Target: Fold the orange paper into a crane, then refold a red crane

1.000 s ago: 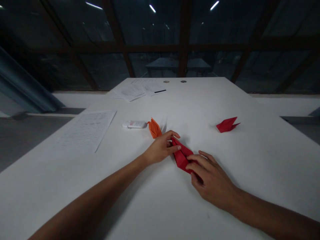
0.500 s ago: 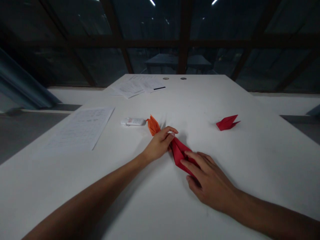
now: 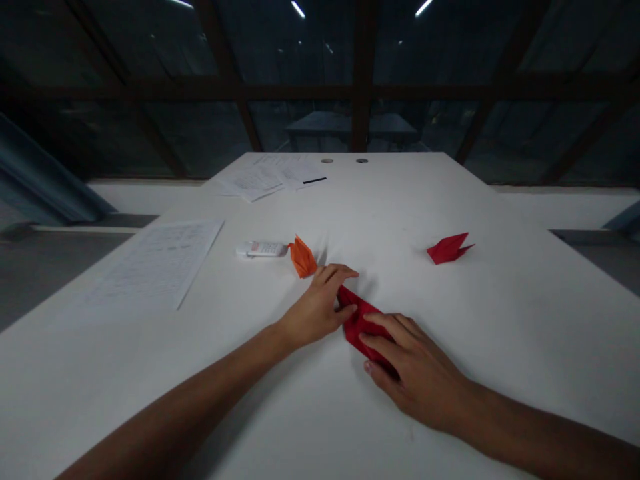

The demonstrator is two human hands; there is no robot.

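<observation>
Left hand (image 3: 315, 310), centre of frame: half curled at the upper-left end of a folded piece of red paper (image 3: 356, 327), thumb laid on its upper face, index finger reaching past that end. Whether the lower fingers grip the paper from behind, cannot tell. Right hand (image 3: 425, 373), right of centre and lower: palm down, fingers loosely spread, index and middle fingertips on the paper's upper face, thumb by its near edge; its lower-right end is hidden under this hand. Key relation: the paper lies just right of and below centre, long axis slanting from upper left to lower right, a hand at each end; the right hand covers more of it, the left only the upper-left end. Outward: an orange origami crane (image 3: 303, 258) sits just beyond the left hand, its thin tip by a white plastic bottle (image 3: 261, 249). A smaller red origami piece (image 3: 449, 249), points raised, stands well apart, right of centre. Handwritten sheet (image 3: 155, 263) at left; more papers (image 3: 257, 180) at upper left, a thin black strip (image 3: 315, 180), possibly a pen, at their right edge. Two small round discs at the far edge of the white table (image 3: 280, 427); dark windows behind.
</observation>
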